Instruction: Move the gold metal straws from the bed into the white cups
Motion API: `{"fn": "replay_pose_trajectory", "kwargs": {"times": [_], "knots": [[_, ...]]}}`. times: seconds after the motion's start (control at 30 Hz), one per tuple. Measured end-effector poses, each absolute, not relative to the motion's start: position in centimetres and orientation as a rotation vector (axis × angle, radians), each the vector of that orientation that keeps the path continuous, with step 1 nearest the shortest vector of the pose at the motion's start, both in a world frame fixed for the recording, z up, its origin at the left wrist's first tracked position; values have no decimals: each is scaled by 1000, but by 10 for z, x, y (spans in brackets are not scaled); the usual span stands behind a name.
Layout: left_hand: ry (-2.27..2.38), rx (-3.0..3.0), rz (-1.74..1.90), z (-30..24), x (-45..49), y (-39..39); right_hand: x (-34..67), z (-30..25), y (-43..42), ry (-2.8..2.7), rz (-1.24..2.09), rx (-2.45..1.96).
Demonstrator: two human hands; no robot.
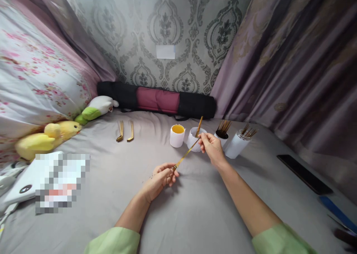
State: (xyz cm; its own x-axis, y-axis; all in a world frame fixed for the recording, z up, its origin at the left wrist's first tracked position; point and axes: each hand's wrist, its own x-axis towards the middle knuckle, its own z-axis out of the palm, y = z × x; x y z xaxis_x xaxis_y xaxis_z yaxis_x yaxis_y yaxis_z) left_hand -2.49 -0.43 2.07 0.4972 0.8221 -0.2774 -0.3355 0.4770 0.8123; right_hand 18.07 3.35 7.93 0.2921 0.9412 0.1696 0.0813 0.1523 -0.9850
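Note:
A thin yellow-gold stick (pixel 184 156) runs on a slant between my two hands. My left hand (pixel 161 177) is closed round its lower end, where a darker gold piece shows at the fingertips. My right hand (pixel 211 147) pinches the upper end, just in front of a white tub (pixel 192 139) with a brown-gold stick (pixel 199 125) leaning out of it. Left of that tub stands a white tub of yellow paint-like stuff (pixel 177 135). To the right, thin brown sticks (pixel 224 127) fill a dark-mouthed cup, and a taller white container (pixel 237 145) holds several more.
Two small bundles of bent gold sticks (pixel 120 132) lie on the grey sheet (pixel 195 216). A black phone (pixel 304 174) and a blue strip (pixel 338 213) are at right. Plush toys (pixel 47 138) and a white device (pixel 30 179) sit at left; a black-and-maroon roll (pixel 157 99) lines the back.

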Motion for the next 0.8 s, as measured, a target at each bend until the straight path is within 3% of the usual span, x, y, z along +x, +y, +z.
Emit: {"fn": "replay_pose_trajectory", "kwargs": {"times": [0.37, 0.8], "knots": [[693, 718, 838, 21, -30, -1, 192, 95, 35, -1069, 786, -1272], [630, 348, 928, 14, -43, 11, 248, 175, 56, -1085, 436, -1297]]}}
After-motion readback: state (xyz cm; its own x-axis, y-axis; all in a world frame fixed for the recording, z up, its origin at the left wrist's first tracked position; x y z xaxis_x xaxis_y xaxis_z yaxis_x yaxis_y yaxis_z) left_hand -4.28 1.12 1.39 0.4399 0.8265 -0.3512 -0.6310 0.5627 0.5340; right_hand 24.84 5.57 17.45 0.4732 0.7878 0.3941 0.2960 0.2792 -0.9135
